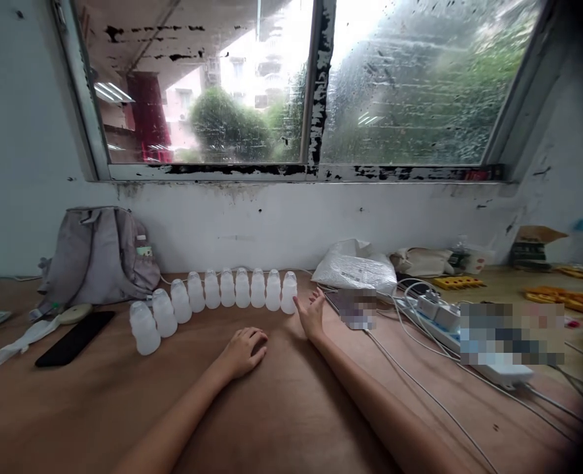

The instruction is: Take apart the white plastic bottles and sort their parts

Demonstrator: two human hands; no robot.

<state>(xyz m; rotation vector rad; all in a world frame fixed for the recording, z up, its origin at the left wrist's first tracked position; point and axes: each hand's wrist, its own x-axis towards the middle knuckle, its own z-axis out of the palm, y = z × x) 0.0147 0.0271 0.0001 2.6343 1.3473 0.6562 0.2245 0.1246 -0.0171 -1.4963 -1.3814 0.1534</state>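
Several frosted white bottles with clear domed tops stand upright in a curved row on the brown tabletop. The rightmost bottle [289,293] is beside my right hand [312,316], which has its thumb and fingers apart and holds nothing. Its thumb is close to that bottle's side; whether they touch I cannot tell. My left hand [245,350] rests on the table in front of the row, loosely bent, thumb apart from the fingers, with nothing visible in it. At the row's near left end stands another bottle [145,328].
A grey backpack [97,253] leans on the wall at left, behind a black phone-like slab [74,339]. To the right lie a silvery padded bag [355,266], a phone [343,306] on a white cable, and a power strip [506,370] with plugs. Yellow parts [459,282] lie farther right.
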